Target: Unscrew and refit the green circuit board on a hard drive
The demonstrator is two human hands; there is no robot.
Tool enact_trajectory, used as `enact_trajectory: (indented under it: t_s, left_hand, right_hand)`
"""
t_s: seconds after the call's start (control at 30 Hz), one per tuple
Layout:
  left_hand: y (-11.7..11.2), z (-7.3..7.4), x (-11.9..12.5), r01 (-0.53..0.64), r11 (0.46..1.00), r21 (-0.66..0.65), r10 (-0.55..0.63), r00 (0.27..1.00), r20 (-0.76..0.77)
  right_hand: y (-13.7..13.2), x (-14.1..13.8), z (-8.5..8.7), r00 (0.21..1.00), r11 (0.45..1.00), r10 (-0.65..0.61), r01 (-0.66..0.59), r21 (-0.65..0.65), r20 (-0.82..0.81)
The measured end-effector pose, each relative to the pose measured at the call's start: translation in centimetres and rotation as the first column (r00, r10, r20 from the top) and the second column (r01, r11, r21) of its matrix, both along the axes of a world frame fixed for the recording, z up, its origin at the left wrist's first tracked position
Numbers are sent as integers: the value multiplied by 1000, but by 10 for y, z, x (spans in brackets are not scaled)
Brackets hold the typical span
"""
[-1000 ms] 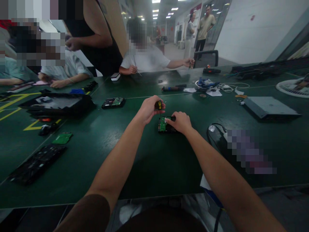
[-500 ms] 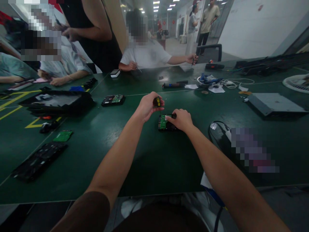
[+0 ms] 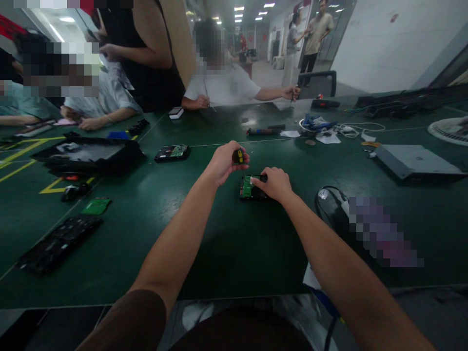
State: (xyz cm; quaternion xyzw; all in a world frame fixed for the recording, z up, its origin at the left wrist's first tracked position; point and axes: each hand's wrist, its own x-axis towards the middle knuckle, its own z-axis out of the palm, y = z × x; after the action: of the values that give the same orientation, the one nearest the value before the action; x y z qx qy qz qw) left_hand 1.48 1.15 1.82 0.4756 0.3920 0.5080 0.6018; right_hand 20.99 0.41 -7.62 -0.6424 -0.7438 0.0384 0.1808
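A hard drive (image 3: pixel 248 190) with a green circuit board facing up lies flat on the dark green table (image 3: pixel 226 253). Closed around a black and yellow screwdriver (image 3: pixel 240 156), my left hand (image 3: pixel 227 162) is above the drive's far left part. The thin shaft points down to the board; its tip is too small to make out. My right hand (image 3: pixel 277 183) grips the drive's right side, thumb on the board and fingers over the far edge, covering much of that side.
Another hard drive (image 3: pixel 172 152) lies farther left, near a black tray (image 3: pixel 89 155). A loose green circuit board (image 3: pixel 96 205) and a black casing (image 3: pixel 60 243) are at the left. On the right are a grey metal box (image 3: pixel 420 161) and a black cable (image 3: pixel 318 207). Across the table sits a person (image 3: pixel 226 85).
The view has shifted slightly. Both hands keep their holds on the screwdriver and the hard drive, with hardly any movement.
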Motion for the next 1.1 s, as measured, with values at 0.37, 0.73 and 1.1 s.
enact_trajectory:
  t_s: [0.37,0.73,1.1]
  left_hand:
    - [-1,3,-4,40,997,72,-33,995,-91]
    - [-3,5,-8,90,995,43,-88,995,-47]
    - [-1,5,-8,88,995,40,-82,987,-136]
  right_hand:
    - [-1,-1,1,1000,1000,0,0,4,13]
    - [1,0,2,999,1000,16,-17,10,28]
    - [-4,6,1,999,1000,4,-4,6,35]
